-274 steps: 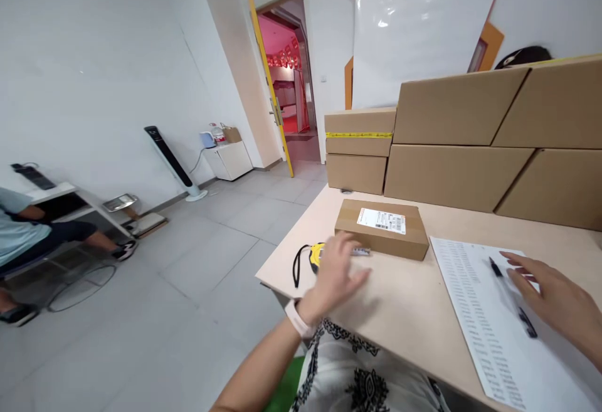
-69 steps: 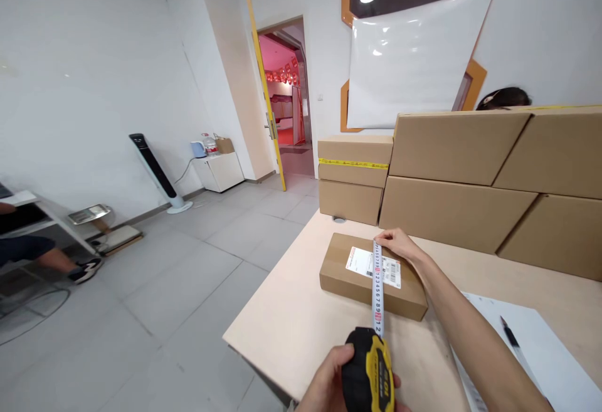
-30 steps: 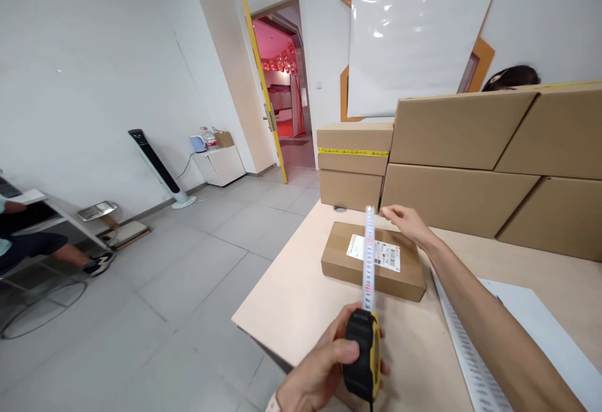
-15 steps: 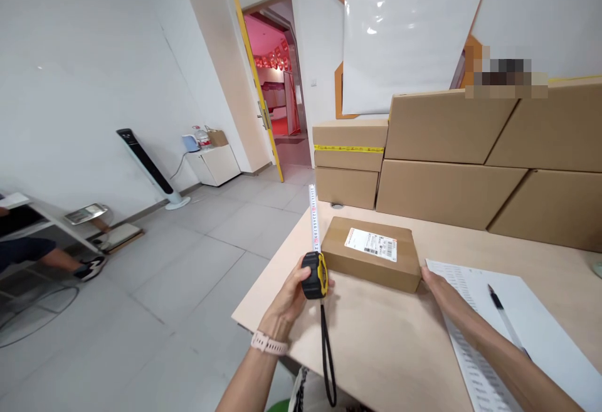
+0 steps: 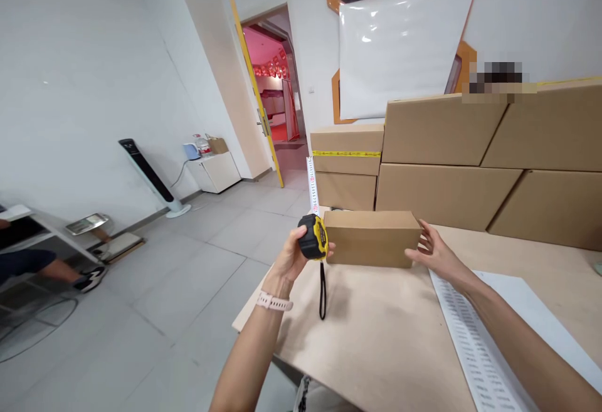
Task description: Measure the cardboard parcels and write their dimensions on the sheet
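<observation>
My left hand (image 5: pixel 292 259) is wrapped round a black and yellow tape measure (image 5: pixel 313 237). Its white blade (image 5: pixel 312 185) sticks out away from me, and its black wrist strap hangs down toward the table. Right beside the tape measure is a small brown cardboard box (image 5: pixel 369 246), tipped so that a plain side faces me; its label is out of sight. My right hand (image 5: pixel 435 252) grips the box's right end, thumb at the near face and fingers at the far corner. Fingertips of my left hand lie close to the box's left end.
Large cardboard boxes (image 5: pixel 446 189) are stacked along the table's far side, with a person's blurred head behind them. Printed sheets (image 5: pixel 463 330) lie under my right forearm. The table (image 5: pixel 371 330) ends at the left above a tiled floor. At far left, a person's leg shows.
The box has been tipped from lying label-up to showing a plain side. My right hand has moved up its right end. The tape measure has risen slightly, away from me.
</observation>
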`<state>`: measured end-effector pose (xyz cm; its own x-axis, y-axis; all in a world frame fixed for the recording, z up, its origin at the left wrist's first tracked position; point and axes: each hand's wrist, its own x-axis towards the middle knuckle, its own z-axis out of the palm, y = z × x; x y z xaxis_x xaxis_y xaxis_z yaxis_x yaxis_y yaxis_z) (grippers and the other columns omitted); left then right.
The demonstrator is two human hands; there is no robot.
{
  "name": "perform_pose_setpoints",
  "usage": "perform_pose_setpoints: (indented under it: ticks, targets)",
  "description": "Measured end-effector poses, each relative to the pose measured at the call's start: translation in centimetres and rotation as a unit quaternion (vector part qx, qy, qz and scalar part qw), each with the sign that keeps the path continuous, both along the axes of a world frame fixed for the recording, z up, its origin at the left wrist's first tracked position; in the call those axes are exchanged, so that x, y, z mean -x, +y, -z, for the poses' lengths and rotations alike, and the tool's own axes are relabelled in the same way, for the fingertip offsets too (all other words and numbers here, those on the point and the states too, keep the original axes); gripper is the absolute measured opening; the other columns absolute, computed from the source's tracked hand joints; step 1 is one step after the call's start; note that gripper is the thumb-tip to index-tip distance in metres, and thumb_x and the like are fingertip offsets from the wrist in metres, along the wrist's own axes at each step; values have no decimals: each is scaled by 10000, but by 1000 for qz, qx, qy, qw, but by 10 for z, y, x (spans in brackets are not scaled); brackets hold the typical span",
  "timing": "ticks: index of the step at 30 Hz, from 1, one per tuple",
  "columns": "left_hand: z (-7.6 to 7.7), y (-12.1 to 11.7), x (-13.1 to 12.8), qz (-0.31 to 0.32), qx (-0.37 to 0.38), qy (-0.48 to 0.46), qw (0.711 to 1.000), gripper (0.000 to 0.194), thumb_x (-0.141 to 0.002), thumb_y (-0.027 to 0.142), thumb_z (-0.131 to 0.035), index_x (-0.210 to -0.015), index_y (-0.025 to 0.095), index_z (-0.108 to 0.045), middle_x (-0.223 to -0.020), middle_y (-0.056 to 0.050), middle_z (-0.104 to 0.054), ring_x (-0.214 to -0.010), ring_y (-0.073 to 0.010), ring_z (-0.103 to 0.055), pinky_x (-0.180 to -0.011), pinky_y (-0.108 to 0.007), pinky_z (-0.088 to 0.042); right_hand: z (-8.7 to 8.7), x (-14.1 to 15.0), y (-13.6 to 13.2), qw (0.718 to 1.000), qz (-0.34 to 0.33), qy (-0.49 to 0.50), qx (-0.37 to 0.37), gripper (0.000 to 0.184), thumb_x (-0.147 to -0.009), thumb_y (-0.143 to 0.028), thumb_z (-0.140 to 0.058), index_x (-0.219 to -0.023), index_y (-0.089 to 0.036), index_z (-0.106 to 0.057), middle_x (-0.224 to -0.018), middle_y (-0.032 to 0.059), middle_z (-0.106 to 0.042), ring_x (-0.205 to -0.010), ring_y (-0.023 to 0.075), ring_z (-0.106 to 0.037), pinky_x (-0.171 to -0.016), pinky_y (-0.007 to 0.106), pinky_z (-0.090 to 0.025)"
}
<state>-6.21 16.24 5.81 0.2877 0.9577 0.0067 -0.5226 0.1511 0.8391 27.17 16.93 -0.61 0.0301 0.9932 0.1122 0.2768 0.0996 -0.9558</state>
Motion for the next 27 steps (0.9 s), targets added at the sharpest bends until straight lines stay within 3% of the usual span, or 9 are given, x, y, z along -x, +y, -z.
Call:
perform_pose_setpoints:
  ticks: [3, 7, 10, 12, 14, 19, 22, 25, 27]
  targets:
    - [-5, -8, -4, -19, -8, 8, 1000, 491, -722, 438, -671, -1112, 153, -583, -1068, -104, -671, -852, -321, -696, -773, -471, -553, 6, 6, 18, 999, -26, 41, 1, 1070, -657, -500, -764, -1495, -302, -130, -1498, 126, -379, -1311, 284, -440, -1026, 446, -429]
    - [-8, -53, -4, -43, -42, 13, 998, 510, -754, 369, -679, -1219, 228, -524, -1304, -104, -549, -946, -330, -667, -801, -461, -541, 14, 19, 20, 999, 6, 44, -23, 977, -638, -506, -767, -1444, -243, -282, -1382, 148, -518, -1223, 317, -526, -982, 461, -470]
    - [-2, -90, -2, 65, -11, -17, 998, 507, -792, 401, -622, -1252, 222, -506, -1298, -150, -548, -947, -363, -655, -767, -485, -526, 20, 29, 8, 998, 44, -28, -37, 891, -645, -532, -743, -1379, -229, -340, -1328, 150, -543, -1185, 329, -547, -953, 486, -477]
    - [1, -108, 0, 172, 33, -51, 983, 539, -799, 448, -580, -1275, 209, -492, -1219, -162, -596, -901, -342, -669, -737, -443, -518, 24, 33, -1, 995, 57, -74, -35, 840, -663, -541, -722, -1352, -243, -344, -1302, 131, -548, -1161, 319, -560, -937, 487, -479]
    - [2, -117, 3, 230, 69, -57, 969, 581, -807, 456, -547, -1306, 170, -468, -1172, -184, -624, -897, -295, -671, -781, -399, -494, 29, 33, -6, 993, 54, -94, -36, 801, -687, -542, -700, -1344, -254, -342, -1287, 120, -549, -1138, 305, -572, -924, 473, -482]
    - [-4, -116, 8, 225, 84, -24, 971, 603, -809, 504, -515, -1286, 135, -510, -1140, -191, -641, -845, -303, -685, -783, -423, -481, 38, 23, -3, 989, 10, -120, -88, 886, -772, -562, -605, -1476, -267, -156, -1457, 138, -392, -1321, 304, -392, -1044, 496, -360]
    - [-5, -115, 10, 222, 103, -15, 969, 610, -806, 549, -494, -1217, 106, -580, -1150, -187, -637, -840, -301, -683, -789, -427, -481, 21, 12, 0, 983, 37, -111, -143, 689, -894, -560, -394, -1477, -241, -212, -1475, 128, -374, -1340, 269, -359, -1085, 475, -297]
    - [-4, -119, 11, 214, 128, -6, 968, 615, -808, 552, -489, -1196, 90, -607, -1143, -183, -643, -867, -286, -669, -831, -434, -467, -18, 7, 3, 967, 75, -139, -201, 504, -954, -504, -239, -1293, -252, -514, -1357, 78, -516, -1285, 236, -418, -1104, 439, -263]
    - [-4, -122, 10, 217, 141, -5, 966, 605, -796, 550, -512, -1175, 92, -626, -1146, -173, -645, -866, -280, -668, -842, -421, -460, -46, 9, 7, 961, 44, -185, -201, 512, -963, -491, -206, -1173, -271, -618, -1291, 49, -578, -1266, 236, -429, -1089, 429, -284]
